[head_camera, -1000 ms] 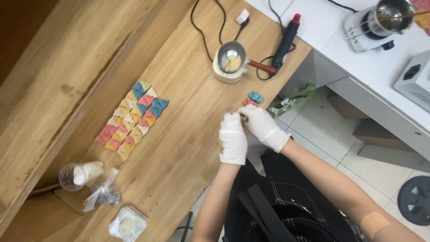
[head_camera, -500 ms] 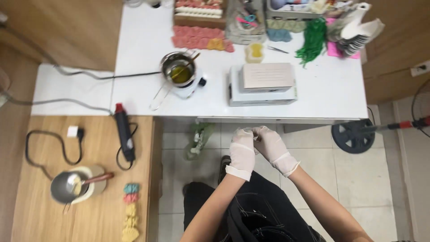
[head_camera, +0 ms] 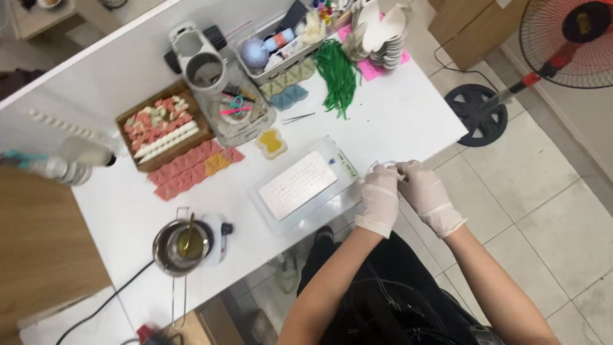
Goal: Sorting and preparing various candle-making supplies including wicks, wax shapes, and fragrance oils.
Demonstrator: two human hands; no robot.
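Observation:
Both my hands wear white gloves and meet just off the near edge of a white table (head_camera: 396,121). My left hand (head_camera: 379,197) and my right hand (head_camera: 426,193) pinch a small pale item (head_camera: 387,165) between their fingertips; it is too small to tell what it is. Right beside my left hand on the table lies a clear plastic box (head_camera: 300,185) with a white dotted pad inside. My dark-clothed lap is below the hands.
A small pot of yellow liquid (head_camera: 182,246) sits on a hot plate at the near left. Farther back are pink tiles (head_camera: 191,169), a wooden tray of pink and white pieces (head_camera: 159,128), green strands (head_camera: 335,73), tweezers (head_camera: 297,117) and a tool basket (head_camera: 281,41). A floor fan (head_camera: 568,38) stands right.
The view has swung from the wooden table with coloured pieces across to the white table. My gloved hands have stayed together in front of my body, still pinching something small.

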